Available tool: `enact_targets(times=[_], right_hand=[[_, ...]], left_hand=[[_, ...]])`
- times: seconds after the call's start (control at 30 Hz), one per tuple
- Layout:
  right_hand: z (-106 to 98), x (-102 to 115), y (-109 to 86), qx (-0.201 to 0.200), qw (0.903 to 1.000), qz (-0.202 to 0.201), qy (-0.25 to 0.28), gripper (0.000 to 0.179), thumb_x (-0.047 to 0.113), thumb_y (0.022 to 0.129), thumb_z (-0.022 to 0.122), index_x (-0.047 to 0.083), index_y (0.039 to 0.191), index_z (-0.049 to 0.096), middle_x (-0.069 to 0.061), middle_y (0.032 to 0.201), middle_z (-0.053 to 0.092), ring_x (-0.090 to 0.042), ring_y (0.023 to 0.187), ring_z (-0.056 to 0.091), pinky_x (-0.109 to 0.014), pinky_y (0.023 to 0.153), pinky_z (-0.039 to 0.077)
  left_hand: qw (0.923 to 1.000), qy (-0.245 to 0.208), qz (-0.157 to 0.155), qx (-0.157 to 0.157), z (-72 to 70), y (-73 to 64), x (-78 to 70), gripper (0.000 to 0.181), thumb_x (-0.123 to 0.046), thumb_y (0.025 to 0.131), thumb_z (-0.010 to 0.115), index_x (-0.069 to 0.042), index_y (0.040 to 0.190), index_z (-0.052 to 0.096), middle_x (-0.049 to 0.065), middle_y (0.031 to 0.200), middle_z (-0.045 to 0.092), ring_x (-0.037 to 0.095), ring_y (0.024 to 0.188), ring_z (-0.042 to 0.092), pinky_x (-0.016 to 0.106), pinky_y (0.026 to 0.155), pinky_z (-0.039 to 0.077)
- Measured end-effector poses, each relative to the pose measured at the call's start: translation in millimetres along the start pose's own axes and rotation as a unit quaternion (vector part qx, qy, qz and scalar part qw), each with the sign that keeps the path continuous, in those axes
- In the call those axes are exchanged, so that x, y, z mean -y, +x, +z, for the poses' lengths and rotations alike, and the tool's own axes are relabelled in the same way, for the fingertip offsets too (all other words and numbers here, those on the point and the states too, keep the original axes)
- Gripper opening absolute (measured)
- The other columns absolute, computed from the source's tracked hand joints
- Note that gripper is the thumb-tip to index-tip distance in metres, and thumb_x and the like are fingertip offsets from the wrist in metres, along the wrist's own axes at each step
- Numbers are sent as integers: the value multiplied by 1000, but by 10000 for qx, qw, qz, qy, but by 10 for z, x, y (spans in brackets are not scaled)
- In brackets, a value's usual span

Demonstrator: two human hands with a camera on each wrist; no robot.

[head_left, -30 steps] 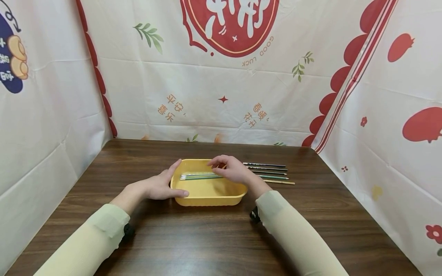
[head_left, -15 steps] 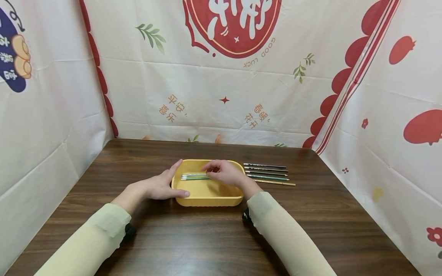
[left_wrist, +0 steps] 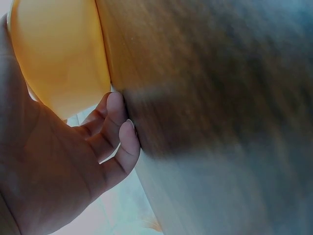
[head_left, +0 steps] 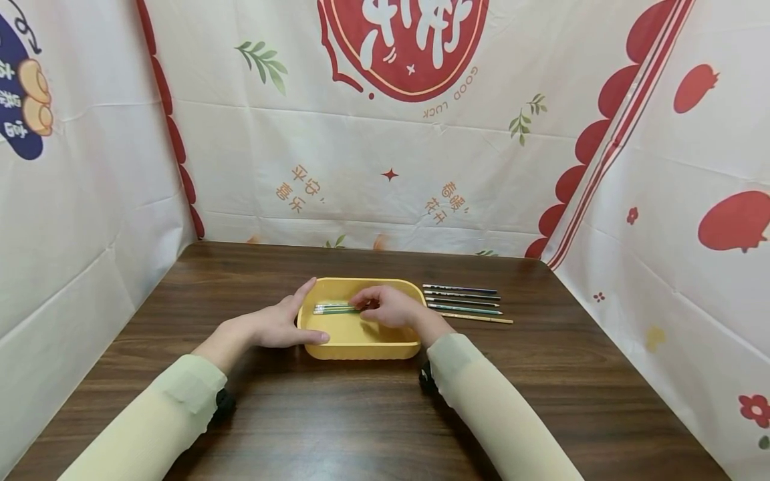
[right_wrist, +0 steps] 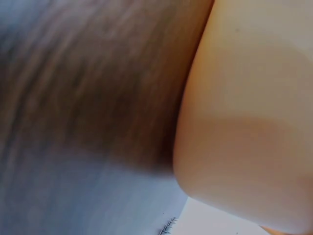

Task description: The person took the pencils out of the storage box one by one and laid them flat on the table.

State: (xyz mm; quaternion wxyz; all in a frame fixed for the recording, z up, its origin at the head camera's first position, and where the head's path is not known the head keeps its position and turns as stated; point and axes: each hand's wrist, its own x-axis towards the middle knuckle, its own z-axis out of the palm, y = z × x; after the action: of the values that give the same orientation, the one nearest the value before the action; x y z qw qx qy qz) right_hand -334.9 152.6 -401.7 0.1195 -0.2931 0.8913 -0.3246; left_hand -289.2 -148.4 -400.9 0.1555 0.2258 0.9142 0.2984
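Note:
A yellow plastic tray [head_left: 361, 350] stands on the table in the head view. My left hand [head_left: 273, 326] holds its left end, thumb over the near rim and index finger along the far corner. The left wrist view shows the other fingers [left_wrist: 128, 142] bent against the outside, down by the tabletop. Several pencils [head_left: 331, 309] lie side by side in the tray, green and white with pale ends to the left. My right hand [head_left: 391, 308] is inside the tray with bent fingers right at these pencils, covering their right part; I cannot tell whether it pinches one.
Several more pencils [head_left: 463, 301], dark, green and yellow, lie roughly parallel on the brown table [head_left: 337, 414] just right of the tray. A printed white cloth [head_left: 361, 140] hangs behind and at both sides. The tray's wall [right_wrist: 254, 98] fills much of the right wrist view.
My right hand has moved left and lower into the tray, and its fingers have come down to the pencils. The left hand, the tray and the pencils on the table have stayed put.

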Motion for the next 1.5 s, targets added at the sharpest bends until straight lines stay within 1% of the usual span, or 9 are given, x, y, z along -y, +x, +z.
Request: enact_targets(times=[0.13, 0.4, 0.47, 0.67, 0.83, 0.97, 1.2, 1.37, 1.5], right_hand=[[5, -8, 5, 22, 9999, -17, -162, 32, 6, 101, 73, 8, 133, 78, -8, 131, 79, -13, 115, 69, -31, 104, 55], [17, -14, 18, 54, 9998, -71, -203, 31, 4, 101, 73, 8, 131, 80, -6, 130, 78, -11, 113, 67, -29, 103, 54], [21, -11, 17, 52, 9996, -85, -265, 30, 3, 101, 73, 8, 130, 80, -7, 128, 78, -10, 110, 66, -28, 101, 54], [29, 13, -1, 84, 9986, 94, -504, 27, 5, 102, 74, 16, 125, 84, -4, 118, 72, -10, 99, 60, -26, 92, 51], [17, 26, -17, 226, 9965, -32, -807, 25, 9, 103, 74, 21, 123, 85, -3, 112, 68, -11, 94, 57, -27, 87, 50], [5, 22, -9, 289, 9949, -113, -961, 24, 12, 105, 75, 22, 123, 86, -1, 109, 69, -9, 92, 57, -25, 86, 50], [6, 20, -7, 291, 9942, -168, -1024, 24, 9, 104, 75, 22, 120, 87, 0, 106, 71, -7, 91, 57, -25, 87, 50], [8, 18, -18, 284, 9937, -261, -1049, 24, 9, 104, 75, 21, 120, 87, 1, 103, 71, -7, 89, 57, -25, 85, 50], [10, 10, -18, 308, 9948, -297, -924, 23, 8, 103, 75, 21, 119, 87, 2, 101, 70, -8, 87, 57, -24, 82, 49]], left_hand=[[10000, 4, -21, 3, 5, 1, 10, 131, -76, 91, 74, -27, 177, -12, 30, 181, 15, 51, 166, 22, 70, 129, 28], [10000, 24, -61, 8, 7, 2, 19, 131, -77, 91, 74, -29, 177, -13, 32, 180, 15, 53, 166, 21, 72, 128, 29], [10000, 12, -67, 16, 7, 2, 20, 131, -77, 91, 74, -29, 177, -13, 32, 180, 15, 53, 166, 21, 72, 128, 28], [10000, 17, -85, -7, 7, 4, 13, 132, -77, 91, 74, -28, 177, -13, 31, 180, 16, 53, 166, 22, 72, 128, 29], [9999, 43, -117, 25, 8, 10, 6, 132, -78, 91, 74, -30, 177, -13, 32, 180, 16, 53, 166, 23, 72, 127, 30], [9999, 64, -131, 28, 4, 15, 2, 132, -78, 90, 74, -30, 177, -14, 32, 179, 17, 53, 165, 24, 71, 127, 31], [9999, 59, -133, 30, 1, 19, -8, 133, -78, 90, 74, -29, 177, -14, 32, 179, 18, 53, 164, 27, 71, 126, 32], [9999, 49, -148, 49, 1, 13, -14, 133, -79, 90, 74, -30, 177, -14, 32, 180, 16, 53, 165, 24, 72, 127, 31], [9999, 45, -138, 43, 2, 10, -14, 132, -78, 90, 74, -30, 177, -14, 31, 180, 14, 52, 166, 22, 72, 127, 30]])
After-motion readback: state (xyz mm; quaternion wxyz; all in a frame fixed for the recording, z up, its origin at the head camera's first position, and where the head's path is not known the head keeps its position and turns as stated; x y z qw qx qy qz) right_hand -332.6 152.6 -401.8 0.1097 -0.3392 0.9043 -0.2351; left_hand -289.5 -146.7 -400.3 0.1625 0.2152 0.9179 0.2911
